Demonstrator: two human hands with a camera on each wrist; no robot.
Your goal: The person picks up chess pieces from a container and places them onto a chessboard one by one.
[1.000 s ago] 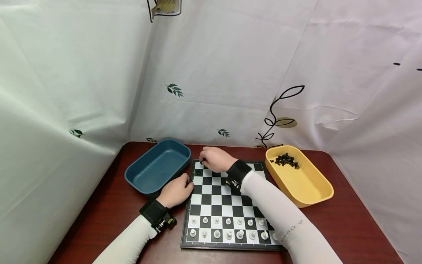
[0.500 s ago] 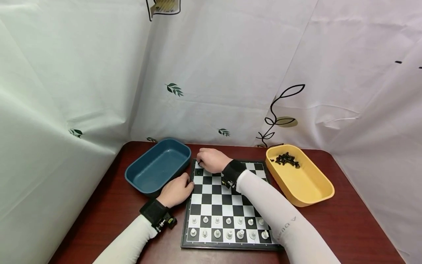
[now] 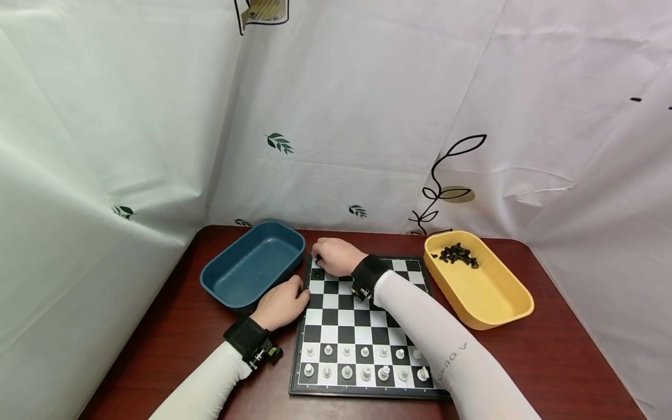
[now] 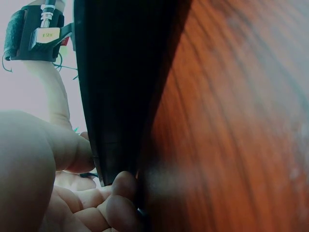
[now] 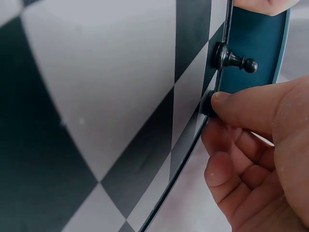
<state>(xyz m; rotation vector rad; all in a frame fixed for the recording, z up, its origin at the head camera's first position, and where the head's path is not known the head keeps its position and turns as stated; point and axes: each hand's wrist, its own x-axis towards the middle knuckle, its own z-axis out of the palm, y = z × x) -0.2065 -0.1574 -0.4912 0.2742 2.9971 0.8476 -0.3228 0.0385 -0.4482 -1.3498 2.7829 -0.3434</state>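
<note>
A black-and-white chessboard (image 3: 346,318) lies on the table. My right hand (image 3: 338,255) is at its far left corner, thumb and forefinger pinching a black chess piece (image 5: 208,103); only its dark base shows, against the corner square, so its kind is hidden. Beside it a black pawn (image 5: 234,60) stands on the board, upright. At the board's left edge, my left hand (image 3: 280,303) grips the frame, with the thumb on one face and fingertips (image 4: 121,205) curled at the underside. White chess pieces (image 3: 364,372) fill two rows at the near side.
Behind my left hand sits a blue tray (image 3: 211,290) with nothing in it. A yellow tray (image 3: 490,291) stands right of the board and holds a heap of black chess pieces (image 3: 458,255). A white curtain (image 3: 336,116) hangs behind the table.
My right hand has shifted slightly left and settled over the far left corner square with the black piece. My left hand has stayed at the board's edge.
</note>
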